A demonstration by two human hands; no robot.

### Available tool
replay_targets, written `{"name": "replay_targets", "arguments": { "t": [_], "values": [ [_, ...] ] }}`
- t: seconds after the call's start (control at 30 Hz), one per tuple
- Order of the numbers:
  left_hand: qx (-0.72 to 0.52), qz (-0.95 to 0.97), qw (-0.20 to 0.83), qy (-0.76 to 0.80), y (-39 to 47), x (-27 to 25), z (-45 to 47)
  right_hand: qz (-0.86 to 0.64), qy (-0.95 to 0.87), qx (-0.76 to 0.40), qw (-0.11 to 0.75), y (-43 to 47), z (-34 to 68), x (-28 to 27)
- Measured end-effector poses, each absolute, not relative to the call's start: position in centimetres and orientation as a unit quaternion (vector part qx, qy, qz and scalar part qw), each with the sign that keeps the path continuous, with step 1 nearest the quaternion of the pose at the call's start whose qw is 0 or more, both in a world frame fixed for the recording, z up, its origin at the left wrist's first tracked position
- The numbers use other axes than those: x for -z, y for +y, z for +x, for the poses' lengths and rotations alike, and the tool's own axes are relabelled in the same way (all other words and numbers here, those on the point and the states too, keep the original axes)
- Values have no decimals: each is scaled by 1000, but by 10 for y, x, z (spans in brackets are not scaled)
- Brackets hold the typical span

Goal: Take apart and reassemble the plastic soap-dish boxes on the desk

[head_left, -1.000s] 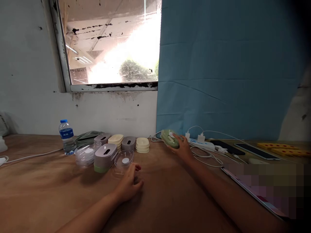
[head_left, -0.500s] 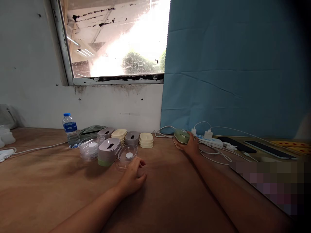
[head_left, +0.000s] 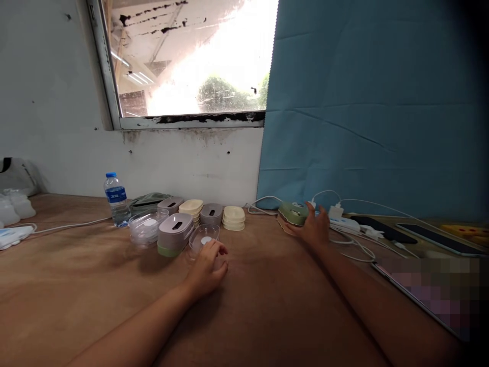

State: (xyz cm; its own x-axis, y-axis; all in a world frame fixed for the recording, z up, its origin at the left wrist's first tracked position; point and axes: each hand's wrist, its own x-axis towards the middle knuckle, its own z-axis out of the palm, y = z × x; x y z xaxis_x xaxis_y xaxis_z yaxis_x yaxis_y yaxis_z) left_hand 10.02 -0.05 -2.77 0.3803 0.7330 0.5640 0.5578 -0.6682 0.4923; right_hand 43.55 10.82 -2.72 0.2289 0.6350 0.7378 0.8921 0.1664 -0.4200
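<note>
Left of the power strip (head_left: 345, 224), the right hand (head_left: 315, 229) touches the green container (head_left: 292, 213), its grip unclear from here; farther left, the left hand (head_left: 207, 267) curls, thumb apart, by a clear container (head_left: 196, 237).

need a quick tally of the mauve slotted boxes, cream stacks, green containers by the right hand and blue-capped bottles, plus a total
mauve slotted boxes: 3
cream stacks: 2
green container: 1
blue-capped bottle: 1
total: 7
</note>
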Motion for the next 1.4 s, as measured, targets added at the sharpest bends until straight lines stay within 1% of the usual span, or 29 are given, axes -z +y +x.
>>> {"name": "replay_targets", "arguments": {
  "t": [0.07, 0.2, 0.27, 0.4, 0.57, 0.73, 0.9, 1.07, 1.23, 1.27, 1.33, 1.4],
  "values": [
    [-402, 818, 74, 404, 4, 26, 96, -590, -655, 139, 450, 106, 416, 22],
    [-425, 791, 20, 441, 14, 26, 88, -517, -762, 87, 380, 117, 359, 26],
    [-439, 775, 22, 454, 19, 28, 85, -503, -780, 70, 366, 128, 330, 34],
    [-457, 756, 38, 467, 21, 31, 84, -505, -778, 55, 369, 149, 291, 48],
    [-452, 755, 45, 472, 19, 33, 87, -499, -783, 34, 370, 159, 287, 51],
    [-448, 754, 59, 478, 16, 33, 89, -478, -797, 14, 369, 151, 300, 50],
    [-450, 755, 44, 475, 14, 30, 90, -455, -805, 16, 380, 137, 311, 44],
    [-457, 759, 24, 464, 13, 27, 89, -429, -825, 3, 368, 98, 327, 38],
    [-448, 765, -11, 462, 8, 24, 87, -379, -869, -28, 316, 12, 352, 35],
    [-446, 767, -23, 461, 8, 22, 87, -365, -881, -37, 299, -6, 357, 34],
    [-435, 772, -51, 462, 14, 14, 90, -343, -907, -81, 229, -38, 365, 30],
    [-386, 783, -80, 481, 29, 2, 95, -352, -912, -111, 181, -60, 370, 25]
  ]
}}
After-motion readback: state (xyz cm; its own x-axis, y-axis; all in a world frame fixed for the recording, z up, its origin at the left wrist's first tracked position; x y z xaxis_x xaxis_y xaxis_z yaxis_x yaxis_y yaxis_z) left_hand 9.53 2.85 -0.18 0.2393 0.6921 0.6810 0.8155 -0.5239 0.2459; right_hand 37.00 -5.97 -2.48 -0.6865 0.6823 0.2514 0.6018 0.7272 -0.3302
